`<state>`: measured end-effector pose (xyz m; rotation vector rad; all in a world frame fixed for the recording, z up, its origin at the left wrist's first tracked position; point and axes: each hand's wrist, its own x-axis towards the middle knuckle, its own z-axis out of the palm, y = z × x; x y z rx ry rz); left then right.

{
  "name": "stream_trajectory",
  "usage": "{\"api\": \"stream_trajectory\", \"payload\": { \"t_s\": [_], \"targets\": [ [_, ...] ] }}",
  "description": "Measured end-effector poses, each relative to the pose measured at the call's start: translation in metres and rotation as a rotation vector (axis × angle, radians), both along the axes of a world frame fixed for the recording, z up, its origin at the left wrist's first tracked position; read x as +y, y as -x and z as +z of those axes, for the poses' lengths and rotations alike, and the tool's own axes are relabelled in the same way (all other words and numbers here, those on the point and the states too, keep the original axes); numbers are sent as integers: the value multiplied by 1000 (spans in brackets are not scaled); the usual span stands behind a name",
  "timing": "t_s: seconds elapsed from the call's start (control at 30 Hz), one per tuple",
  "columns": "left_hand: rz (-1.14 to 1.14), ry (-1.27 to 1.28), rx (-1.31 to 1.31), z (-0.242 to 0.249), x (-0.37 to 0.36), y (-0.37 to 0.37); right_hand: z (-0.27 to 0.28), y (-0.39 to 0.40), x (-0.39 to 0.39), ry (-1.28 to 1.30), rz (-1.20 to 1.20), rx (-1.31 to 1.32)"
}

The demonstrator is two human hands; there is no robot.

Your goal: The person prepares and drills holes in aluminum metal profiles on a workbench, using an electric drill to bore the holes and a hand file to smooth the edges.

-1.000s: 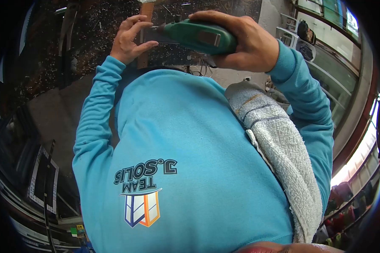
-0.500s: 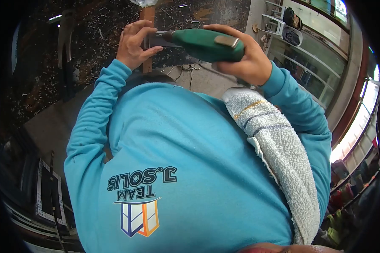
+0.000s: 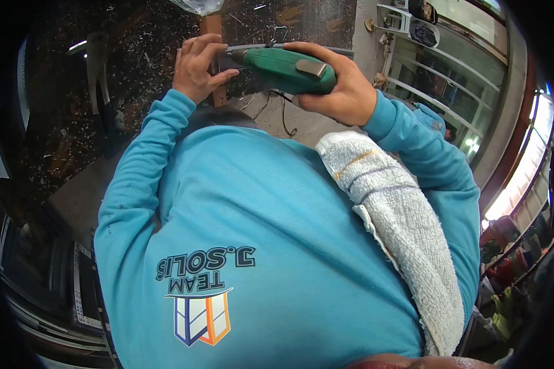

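My right hand [image 3: 345,92] is wrapped around a green power drill [image 3: 283,69], which lies level with its chuck facing left. The drill's tip reaches close to the fingers of my left hand [image 3: 197,66]. That hand grips the end of a grey metal bar [image 3: 252,47] between thumb and fingers, over the edge of the dark table. Much of the bar is hidden behind the drill, and I cannot make out the bit's exact contact point.
The dark, scratched worktable [image 3: 141,61] is strewn with shavings. A brown wooden strip [image 3: 212,26] lies on it, below a clear plastic bag [image 3: 198,5]. A black cable [image 3: 284,117] hangs by the table. A white towel [image 3: 388,203] drapes over my shoulder. White frames [image 3: 437,74] stand at right.
My right hand has moved left with the drill, bringing its chuck nearer my left hand. My left hand stays almost in place. The view has shifted slightly.
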<state>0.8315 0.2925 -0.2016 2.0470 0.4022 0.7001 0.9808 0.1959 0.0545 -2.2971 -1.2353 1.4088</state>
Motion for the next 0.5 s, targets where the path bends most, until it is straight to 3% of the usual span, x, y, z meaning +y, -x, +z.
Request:
{"api": "stream_trajectory", "payload": {
  "t_s": [0.3, 0.5],
  "targets": [
    [-48, -27, 53, 4, 7, 8, 32, 5, 5, -84, 107, -5],
    [-125, -37, 75, 2, 16, 10, 23, 6, -2, -17, 123, 2]
  ]
}}
